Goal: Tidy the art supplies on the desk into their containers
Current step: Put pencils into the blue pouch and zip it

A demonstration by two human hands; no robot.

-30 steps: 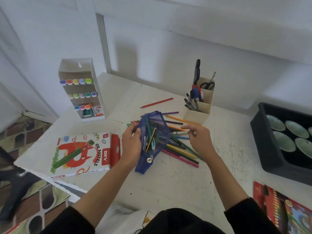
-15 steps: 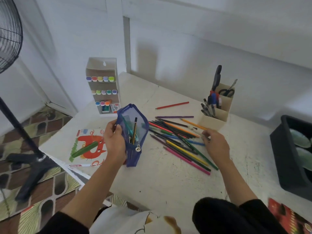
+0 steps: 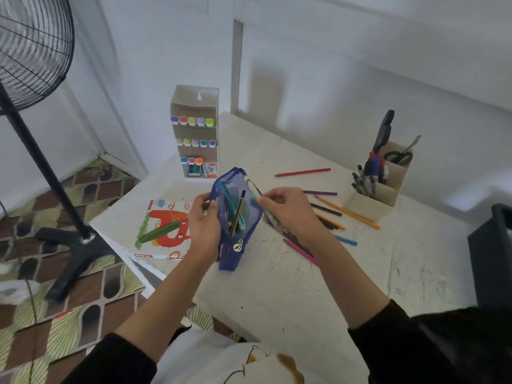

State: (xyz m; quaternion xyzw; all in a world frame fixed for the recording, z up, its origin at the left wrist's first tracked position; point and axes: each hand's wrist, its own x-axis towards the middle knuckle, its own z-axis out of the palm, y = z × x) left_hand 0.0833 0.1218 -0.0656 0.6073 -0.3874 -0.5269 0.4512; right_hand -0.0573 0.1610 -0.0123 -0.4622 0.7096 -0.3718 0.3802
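Observation:
My left hand [image 3: 204, 224] grips the left edge of a blue mesh pencil pouch [image 3: 235, 217] and holds it upright and open above the white desk [image 3: 277, 286]. Pens and a pencil stand inside it. My right hand [image 3: 288, 209] pinches a green pencil [image 3: 267, 214] at the pouch's mouth, its tip pointing in. Several loose coloured pencils [image 3: 329, 217] lie on the desk behind and right of my right hand, partly hidden by it. A red pencil [image 3: 303, 172] lies apart, further back.
A white marker rack [image 3: 195, 134] stands at the back left. A cardboard holder [image 3: 379, 187] with pens and scissors stands at the right. An oil pastels box [image 3: 163, 231] lies at the left edge. A dark bin [image 3: 490, 253] sits far right. A fan [image 3: 33, 51] stands on the floor.
My right hand left the pencil pile holding a green pencil and moved left to the pouch's mouth. My left hand kept the pouch upright. The view shifted.

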